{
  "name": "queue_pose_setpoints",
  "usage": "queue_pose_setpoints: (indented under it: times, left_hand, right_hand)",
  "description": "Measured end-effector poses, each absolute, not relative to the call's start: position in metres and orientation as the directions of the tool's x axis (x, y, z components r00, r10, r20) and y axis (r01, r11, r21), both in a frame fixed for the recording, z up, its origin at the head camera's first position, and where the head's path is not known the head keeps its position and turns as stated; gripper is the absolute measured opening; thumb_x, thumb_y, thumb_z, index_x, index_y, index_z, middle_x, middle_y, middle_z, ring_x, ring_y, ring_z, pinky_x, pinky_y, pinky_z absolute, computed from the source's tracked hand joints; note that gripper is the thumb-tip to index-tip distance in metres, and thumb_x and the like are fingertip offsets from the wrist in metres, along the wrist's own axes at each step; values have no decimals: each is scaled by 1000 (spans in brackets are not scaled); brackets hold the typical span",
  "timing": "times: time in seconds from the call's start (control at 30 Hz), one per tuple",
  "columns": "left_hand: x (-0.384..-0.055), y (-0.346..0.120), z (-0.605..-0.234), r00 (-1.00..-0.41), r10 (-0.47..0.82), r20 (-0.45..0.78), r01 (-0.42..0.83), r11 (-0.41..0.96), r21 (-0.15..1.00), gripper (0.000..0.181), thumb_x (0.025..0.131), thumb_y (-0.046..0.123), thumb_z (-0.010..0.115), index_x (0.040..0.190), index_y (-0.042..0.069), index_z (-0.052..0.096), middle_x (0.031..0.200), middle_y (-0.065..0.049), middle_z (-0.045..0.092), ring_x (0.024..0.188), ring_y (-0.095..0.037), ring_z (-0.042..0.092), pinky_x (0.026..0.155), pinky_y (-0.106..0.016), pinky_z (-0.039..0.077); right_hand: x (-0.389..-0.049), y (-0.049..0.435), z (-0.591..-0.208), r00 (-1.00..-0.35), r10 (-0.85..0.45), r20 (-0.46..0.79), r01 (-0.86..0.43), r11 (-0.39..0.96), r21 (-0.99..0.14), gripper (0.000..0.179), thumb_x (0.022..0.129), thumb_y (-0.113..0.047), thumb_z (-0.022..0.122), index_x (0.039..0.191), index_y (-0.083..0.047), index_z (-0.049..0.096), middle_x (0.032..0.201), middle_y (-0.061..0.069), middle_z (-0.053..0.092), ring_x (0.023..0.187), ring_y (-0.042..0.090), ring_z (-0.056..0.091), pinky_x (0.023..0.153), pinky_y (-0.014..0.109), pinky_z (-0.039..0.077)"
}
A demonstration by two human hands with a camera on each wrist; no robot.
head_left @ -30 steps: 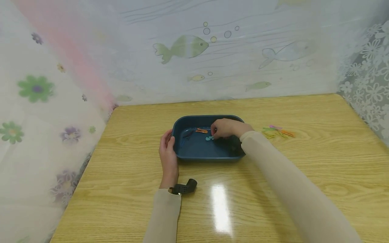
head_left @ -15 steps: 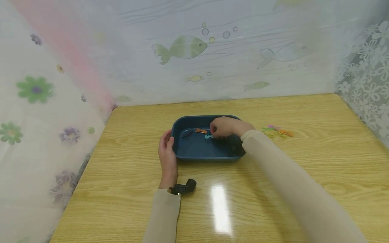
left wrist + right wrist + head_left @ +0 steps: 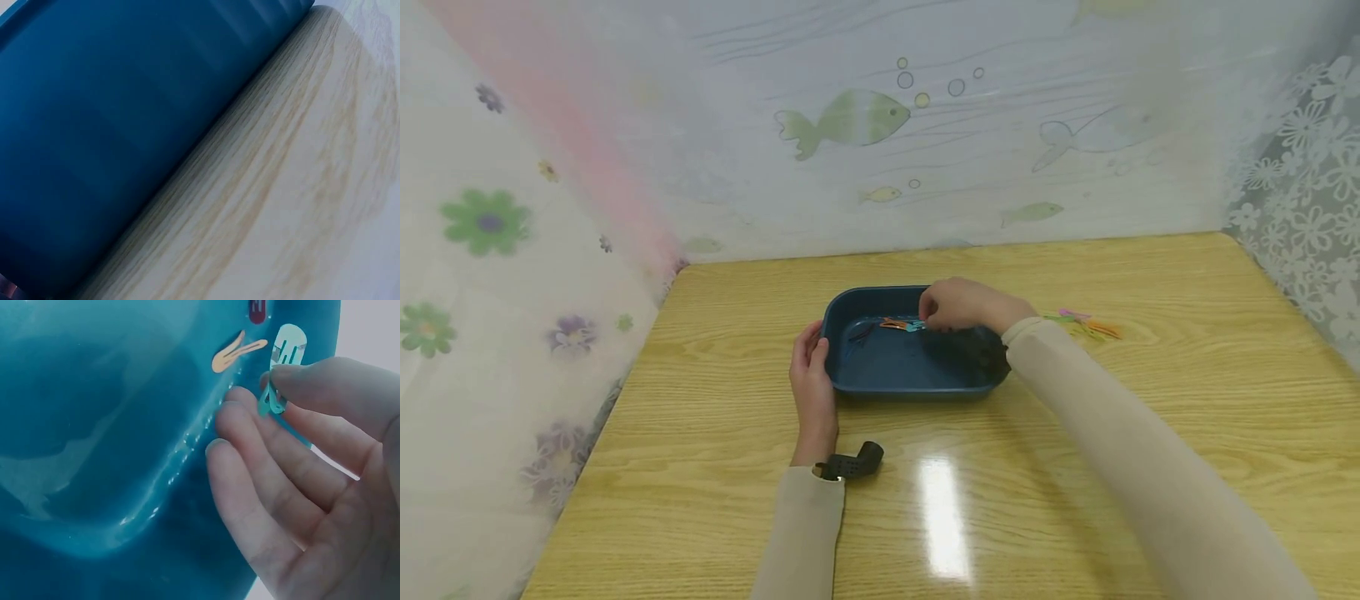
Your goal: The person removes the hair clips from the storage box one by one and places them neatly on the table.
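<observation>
In the right wrist view, my right hand (image 3: 319, 462) pinches a teal snap hair clip (image 3: 289, 344) between thumb and forefinger, the other fingers extended beneath. The thumb covers part of it, so I cannot tell whether a second clip is there. This hand is over the back of a dark blue tray (image 3: 917, 390). Nearby, an orange hair clip (image 3: 893, 323) and a dark clip (image 3: 861, 332) lie in the tray. A red clip (image 3: 257, 309) shows at the right wrist view's top edge. My left hand (image 3: 811, 367) rests against the tray's left outer wall, its fingertips partly hidden.
Several green, yellow, orange and purple hair clips (image 3: 1090, 325) lie on the wooden table (image 3: 715, 433) right of the tray, partly behind my right sleeve. A patterned curtain (image 3: 865, 208) hangs along the table's back edge. A black wrist camera (image 3: 857, 462) sits on my left wrist.
My right hand has moved toward the tray's back wall with the teal clip, which is now beside the orange clip. The left hand keeps its place at the tray.
</observation>
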State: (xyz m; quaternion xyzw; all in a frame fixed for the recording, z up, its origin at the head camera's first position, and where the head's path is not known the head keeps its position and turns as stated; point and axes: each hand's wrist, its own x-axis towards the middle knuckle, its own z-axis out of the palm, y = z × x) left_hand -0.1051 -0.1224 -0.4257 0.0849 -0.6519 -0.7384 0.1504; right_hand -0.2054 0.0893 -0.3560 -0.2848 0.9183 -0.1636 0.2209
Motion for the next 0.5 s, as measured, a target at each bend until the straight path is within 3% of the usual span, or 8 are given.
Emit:
queue_pose_setpoints:
  times: [0.5]
  left_hand:
    - [-104,-122,-423,-942,-329,70,112,-111,988,33,96,15,39,127,5,44,126,-3,46,116,-12,41,98,-27,30]
  right_hand:
    - [-202,96,-349,-752,-638,-164,-533,736,-417,18,87,-15,53,97,-10,67,84,-1,59,70,16,48,67,31,40]
